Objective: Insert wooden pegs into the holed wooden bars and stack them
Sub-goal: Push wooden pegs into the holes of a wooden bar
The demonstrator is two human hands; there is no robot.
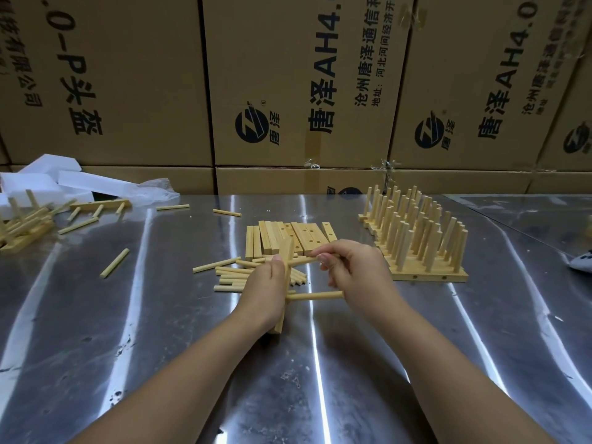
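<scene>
At mid tabletop [160,315], the left hand [267,283] grips a bar [286,251] on edge, one peg [315,295] sticking from it. The right hand [355,274] pinches a second peg [302,260] against the bar.

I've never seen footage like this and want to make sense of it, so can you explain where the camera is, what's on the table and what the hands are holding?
There is no machine here: a person works with bare hands, and the one picture comes from a camera worn on their head, looking down. The left hand grips a holed wooden bar propped on end on the shiny metal table. A lower peg already sticks out of it sideways. The right hand pinches an upper peg at the bar. Behind lie loose pegs and a row of empty bars. To the right stand finished bars with pegs upright. Cardboard boxes form the back wall.
</scene>
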